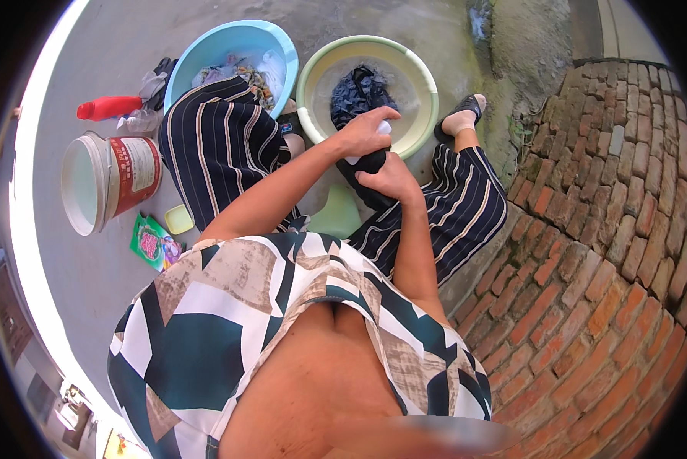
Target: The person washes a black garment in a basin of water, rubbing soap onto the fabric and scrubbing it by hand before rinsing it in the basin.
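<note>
Close together at the near rim of a pale yellow-green basin [306, 115], my two hands work over my lap. My left hand [365, 133] is closed around a small white object [384, 128], perhaps soap, its exact kind hidden by my fingers. Just below it, my right hand [393, 182] grips a black cloth [371, 161]. This cloth hangs down toward my thigh, with a bit of white at its left edge. In the basin, a bunched dark wet cloth [361, 92] lies in cloudy water.
At the far left, a light blue tub [198, 57] holds mixed laundry. Beside it are a red bottle [108, 108], a white bucket with a red label [133, 174], a small yellow-green dish [179, 219] and a green packet [154, 243]. Brick paving [580, 306] lies right.
</note>
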Demonstrator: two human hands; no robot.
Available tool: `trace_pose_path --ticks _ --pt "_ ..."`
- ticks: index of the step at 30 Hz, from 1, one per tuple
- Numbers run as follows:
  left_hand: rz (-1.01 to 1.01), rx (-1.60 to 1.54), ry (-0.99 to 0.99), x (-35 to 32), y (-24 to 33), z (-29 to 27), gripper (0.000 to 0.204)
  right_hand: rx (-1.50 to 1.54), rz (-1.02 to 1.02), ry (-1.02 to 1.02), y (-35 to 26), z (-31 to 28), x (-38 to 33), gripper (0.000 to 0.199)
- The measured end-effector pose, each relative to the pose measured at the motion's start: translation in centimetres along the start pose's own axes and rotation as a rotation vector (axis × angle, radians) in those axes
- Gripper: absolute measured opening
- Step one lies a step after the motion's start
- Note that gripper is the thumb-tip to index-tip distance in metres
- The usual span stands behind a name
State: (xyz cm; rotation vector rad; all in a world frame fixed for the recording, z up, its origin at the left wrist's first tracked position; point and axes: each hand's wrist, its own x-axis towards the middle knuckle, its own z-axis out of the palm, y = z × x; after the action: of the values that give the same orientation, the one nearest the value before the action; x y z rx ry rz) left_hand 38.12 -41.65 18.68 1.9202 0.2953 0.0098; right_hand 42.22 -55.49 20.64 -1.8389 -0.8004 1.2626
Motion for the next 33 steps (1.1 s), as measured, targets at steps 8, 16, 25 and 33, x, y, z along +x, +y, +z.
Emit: trace_pose_path --ticks 8,16,25,33 --pt "-0.158 -0.810 -0.047 -1.9 -7.7 5.4 0.025 0.240 -0.375 0.132 -4.0 -1.7 -1.8 0.023" --pt "-0.406 -1.000 0.358 -0.1 -10.6 0.2 0.024 1.316 -0.835 0.158 -7.3 -2.2 -0.9 0.064" --pt "-0.121 -1.378 -0.015 0.9 -2.5 -3.4 0.031 1.293 -0.248 0.373 0.5 0.1 1.9 0.045" --pt "0.039 0.180 0.279 0.5 -1.0 -0.5 0.034 1.540 -0.311 0.636 4.7 2.3 8.0 0.028"
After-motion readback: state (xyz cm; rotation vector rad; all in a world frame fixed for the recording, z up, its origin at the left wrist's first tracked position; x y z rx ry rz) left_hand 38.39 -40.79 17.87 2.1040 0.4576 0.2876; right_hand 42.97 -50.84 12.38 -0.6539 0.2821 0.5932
